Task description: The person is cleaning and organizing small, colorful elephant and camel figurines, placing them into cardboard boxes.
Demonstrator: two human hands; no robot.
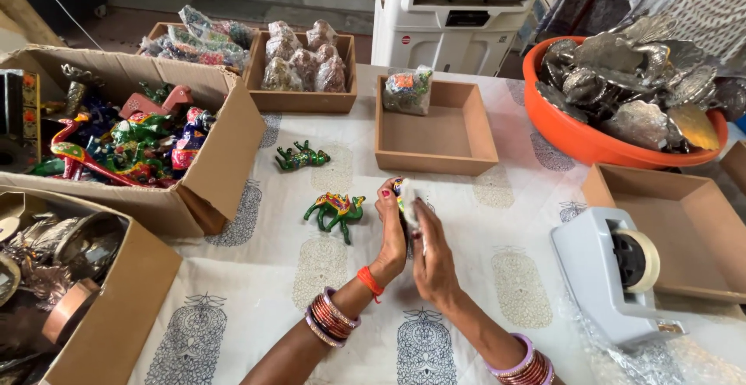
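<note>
My left hand (391, 233) and my right hand (432, 257) are pressed together over the table's middle, both gripping a small painted figurine wrapped in clear bubble wrap (406, 198). Only its top edge shows between my fingers. A green painted camel figurine (336, 211) stands just left of my left hand. Another green figurine (301, 156) lies farther back. Bangles sit on both wrists.
A cardboard box of painted figurines (221, 163) is at left, another with metal items (116, 307) below it. Wooden trays (435, 132) (303, 70) sit behind, one holding a wrapped piece (407, 91). An orange tub of metal pieces (579, 140), a tape dispenser (614, 272) and an empty tray (684, 229) are at right.
</note>
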